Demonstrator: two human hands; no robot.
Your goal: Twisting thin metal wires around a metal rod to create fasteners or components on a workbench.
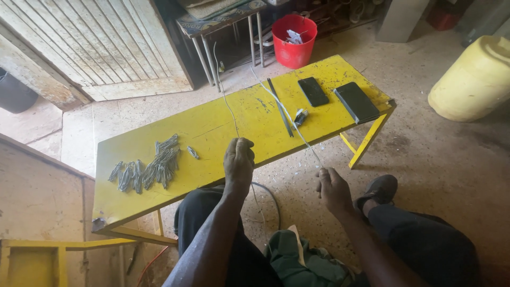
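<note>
1. Centre frame, the left hand (238,161) is clenched around a thin wire (228,103) right at the near edge of the yellow bench (212,125); that strand runs from the fist up across the bench top toward the top of the frame.
2. Lower right of centre, the right hand (333,188) pinches a pale wire strand (287,112) between closed fingers, and this one crosses the bench diagonally toward the red bucket (294,40).
3. Risk, as I judge it: both strands look taut and springy, so a slipped pinch could whip a loose end back at the hands or face.
4. Another risk: the diagonal strand passes close by a dark flat bar (280,108) and a small metal clip-like piece (300,116), with two dark phones (313,91) just beyond. A sideways tug could sweep them off the edge.
5. Left of the bench, the pile of bent wire pieces (150,169) sits near the front edge; a knock to the bench might scatter it.
6. Hard to tell: whether the two strands are one wire, where their far ends finish, and what exactly the clip-like piece is. The fingertips of the left hand are hidden under the fist.
</note>
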